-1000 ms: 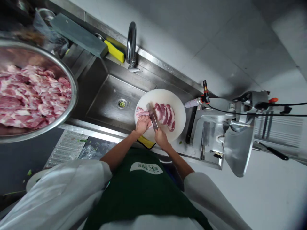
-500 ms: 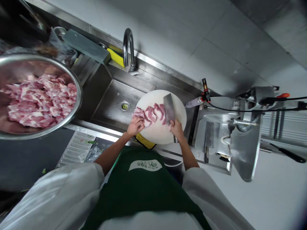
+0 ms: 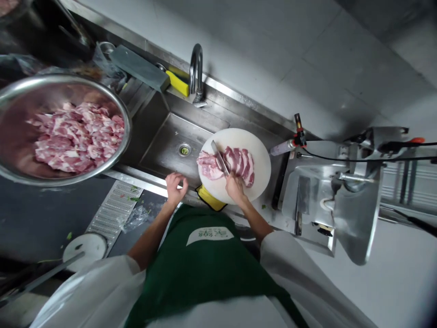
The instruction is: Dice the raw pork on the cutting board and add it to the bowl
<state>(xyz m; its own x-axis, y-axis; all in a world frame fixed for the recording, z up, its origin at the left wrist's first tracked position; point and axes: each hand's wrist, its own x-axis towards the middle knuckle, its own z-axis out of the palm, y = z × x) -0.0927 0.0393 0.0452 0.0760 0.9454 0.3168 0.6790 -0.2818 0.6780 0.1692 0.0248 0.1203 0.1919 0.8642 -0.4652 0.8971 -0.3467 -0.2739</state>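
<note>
My right hand [image 3: 235, 188] is closed on the handle of a cleaver [image 3: 220, 158], whose blade is seen nearly edge-on. The blade stands on the round white cutting board [image 3: 261, 168] between two groups of raw meat. To its right lie several meat slices [image 3: 243, 164] side by side; to its left is a paler, uncut-looking piece of meat [image 3: 209, 166]. Off the board, above the sink's front edge, my left hand [image 3: 175, 188] holds nothing, its fingers loosely curled and the thumb apart. The board rests across the sink.
A large steel bowl [image 3: 128, 136] of cut raw meat stands at the left. Behind the sink [image 3: 164, 141] are a faucet [image 3: 196, 68], a whetstone [image 3: 139, 67] and a yellow block [image 3: 177, 83]. A folded yellow cloth [image 3: 211, 199] sits under the board's front. A metal slicer [image 3: 355, 200] occupies the right.
My left hand has let go of the meat and pulled back left off the board. The cleaver has moved left, from beyond the slices to between them and the left piece; the slices shifted right.
</note>
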